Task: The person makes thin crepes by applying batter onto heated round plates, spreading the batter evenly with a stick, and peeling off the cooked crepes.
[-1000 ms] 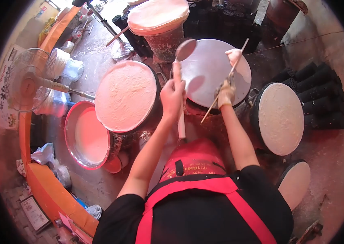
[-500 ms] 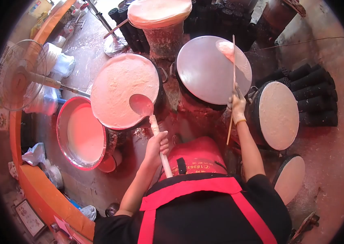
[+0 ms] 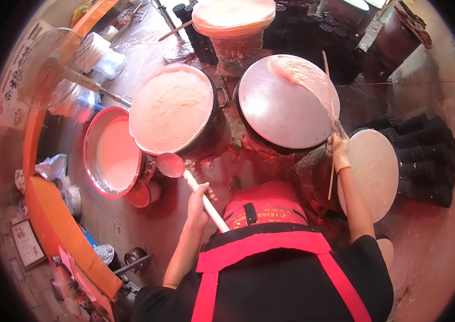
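My left hand [image 3: 199, 205] is closed around the pale handle of a ladle [image 3: 170, 165], whose bowl hangs just off the near edge of the left round griddle [image 3: 171, 115]. A layer of pale batter covers that griddle. My right hand [image 3: 339, 147] grips a long thin wooden spreader stick [image 3: 330, 185] at the right edge of a second round griddle [image 3: 278, 121]. On this griddle a curved band of batter [image 3: 304, 74] runs along the far right side, beside the stick; the rest of the plate is bare metal.
A red-rimmed basin [image 3: 89, 161] of pale liquid stands at left. Beyond the griddles is a stack of thin round sheets [image 3: 233, 19]. Another batter-covered round plate [image 3: 372, 172] lies at right, by black cylinders [image 3: 426, 158]. A fan [image 3: 50, 70] stands at far left.
The batter on the right griddle has stretched from a small patch into a longer curved band. The ladle has moved off the left griddle, toward me. The whole view has shifted slightly.
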The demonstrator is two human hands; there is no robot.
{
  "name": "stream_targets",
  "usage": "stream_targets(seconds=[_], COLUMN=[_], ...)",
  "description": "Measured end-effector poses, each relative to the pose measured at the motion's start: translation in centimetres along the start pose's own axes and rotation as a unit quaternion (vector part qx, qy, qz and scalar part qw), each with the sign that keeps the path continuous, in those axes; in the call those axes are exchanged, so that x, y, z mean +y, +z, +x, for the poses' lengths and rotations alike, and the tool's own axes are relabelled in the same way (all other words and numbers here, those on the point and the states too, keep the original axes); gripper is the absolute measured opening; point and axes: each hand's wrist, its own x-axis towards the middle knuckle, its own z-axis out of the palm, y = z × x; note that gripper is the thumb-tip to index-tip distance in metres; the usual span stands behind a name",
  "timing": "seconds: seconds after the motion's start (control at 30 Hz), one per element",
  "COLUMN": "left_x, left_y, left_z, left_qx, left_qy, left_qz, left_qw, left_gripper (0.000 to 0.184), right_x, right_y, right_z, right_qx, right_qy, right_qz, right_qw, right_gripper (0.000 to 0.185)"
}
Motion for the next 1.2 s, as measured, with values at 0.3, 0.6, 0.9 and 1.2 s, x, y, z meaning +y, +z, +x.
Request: stream_targets(seconds=[0.3, 0.6, 0.9, 1.2], left_x=[-8.1, -8.8, -10.1, -7.7], left_y=[3.0, 5.8, 5.9, 6.1], left_z=[-2.4, -5.1, -7.8, -7.4], left_qx=[0.075, 0.117, 0.143, 0.110], left_qy=[-0.023, 0.003, -0.007, 0.013], left_qz=[-0.052, -0.005, 0.002, 0.085], left_qw=[0.996, 0.993, 0.990, 0.990], left_gripper=[0.021, 0.037, 0.029, 0.027], right_x=[-3.6, -4.9, -7.3, -5.6], right_y=[-1.1, -1.7, -4.7, -6.0], right_z=[0.2, 10.0, 10.3, 0.8], right_qx=[-0.309, -0.244, -0.358, -0.382], right_qy=[0.057, 0.020, 0.062, 0.065], right_qz=[-0.178, -0.114, -0.247, -0.258], right_qw=[0.933, 0.963, 0.898, 0.885], right_gripper=[0.037, 0.036, 0.037, 0.036])
